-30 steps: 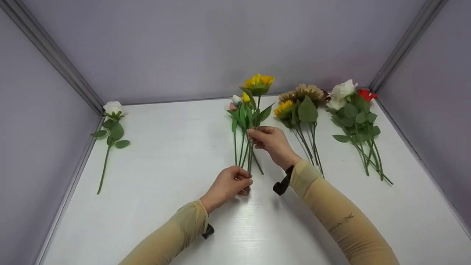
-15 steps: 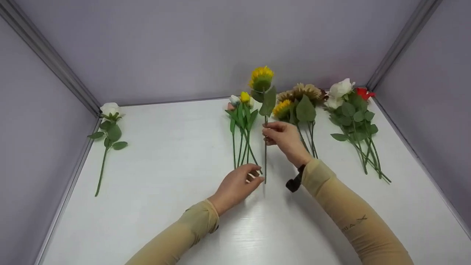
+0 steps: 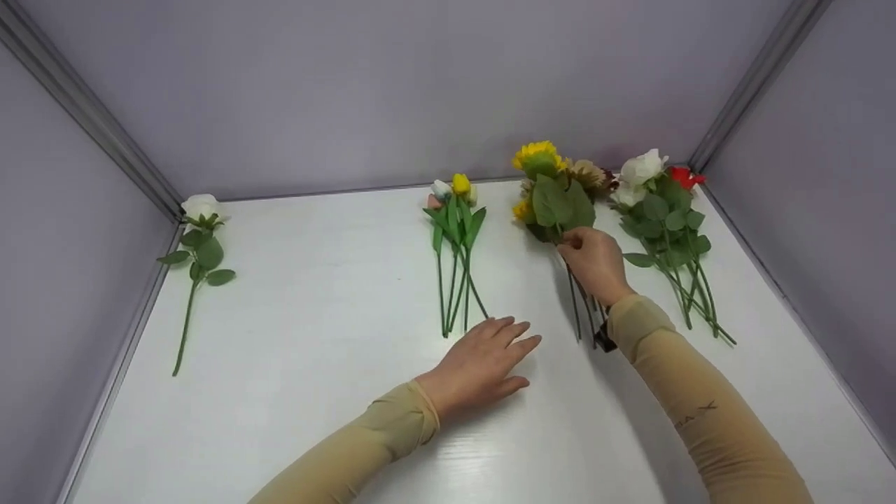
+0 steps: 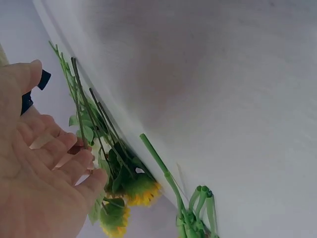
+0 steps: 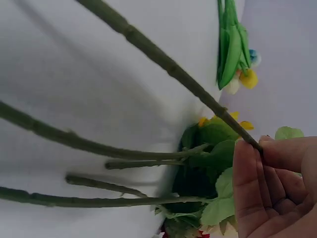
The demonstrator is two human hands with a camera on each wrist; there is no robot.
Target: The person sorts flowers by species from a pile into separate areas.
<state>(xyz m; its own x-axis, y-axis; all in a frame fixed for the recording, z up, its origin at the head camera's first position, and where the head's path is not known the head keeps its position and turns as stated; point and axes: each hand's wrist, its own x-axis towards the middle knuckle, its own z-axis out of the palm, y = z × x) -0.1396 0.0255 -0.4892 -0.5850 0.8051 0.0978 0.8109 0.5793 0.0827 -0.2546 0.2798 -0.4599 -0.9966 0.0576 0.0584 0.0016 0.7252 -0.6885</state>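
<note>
My right hand (image 3: 595,262) pinches the stem of a yellow sunflower (image 3: 539,157) between thumb and fingers. That sunflower is over the bunch of sunflowers (image 3: 588,175), some beige and one yellow, at the back of the table. In the right wrist view the held stem (image 5: 173,69) runs slantwise above the other stems. My left hand (image 3: 483,364) has its fingers spread and holds nothing. It hovers near the lower stem ends of several tulips (image 3: 455,217); in the left wrist view the palm (image 4: 44,188) shows bare.
A single white rose (image 3: 201,206) lies at the far left of the white table (image 3: 315,315). White roses (image 3: 642,168) and a red flower (image 3: 686,177) lie in a bunch at the right. Grey walls (image 3: 420,91) enclose the back and sides.
My right hand has carried the sunflower from over the tulips rightward to the sunflower bunch. My left hand has let go of its stem, moved slightly right and spread its fingers.
</note>
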